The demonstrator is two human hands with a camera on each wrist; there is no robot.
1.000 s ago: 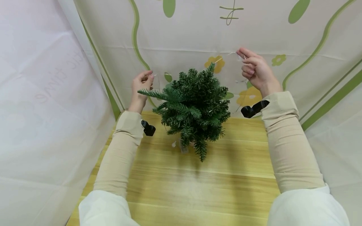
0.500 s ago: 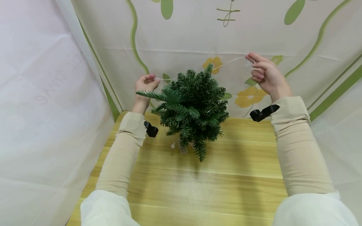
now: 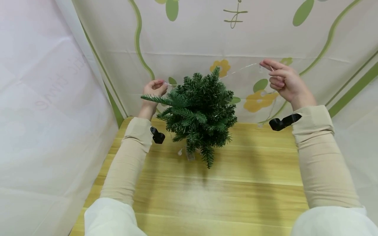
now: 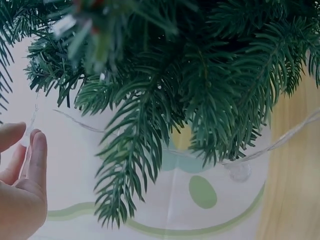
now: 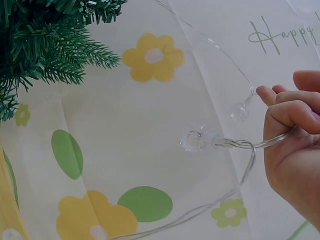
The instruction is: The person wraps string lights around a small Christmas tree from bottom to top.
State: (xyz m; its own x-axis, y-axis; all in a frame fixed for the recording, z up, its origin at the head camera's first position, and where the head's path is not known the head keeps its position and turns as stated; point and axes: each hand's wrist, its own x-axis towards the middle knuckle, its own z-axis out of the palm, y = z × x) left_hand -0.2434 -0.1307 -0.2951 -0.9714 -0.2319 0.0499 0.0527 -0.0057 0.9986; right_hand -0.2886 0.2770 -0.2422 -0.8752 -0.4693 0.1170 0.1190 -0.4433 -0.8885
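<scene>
The tree (image 3: 198, 111) stands between the hands, its base hidden by branches. The wire (image 5: 231, 143) is lost to view behind it. The left hand (image 3: 153, 90) pinches the wire at the tree's far left; the right hand (image 3: 289, 78) grips it, well apart from the branches at right. Both hands are cut off in their wrist views. Clear bulbs (image 5: 193, 139) hang near the right hand. A clear box (image 3: 190, 155), partly covered by branches, is hard to make out. Surface: a wood-grain table (image 3: 206, 203). Behind: a pale backdrop (image 3: 189, 36) printed with flowers, leaves and lettering, some cropped.
</scene>
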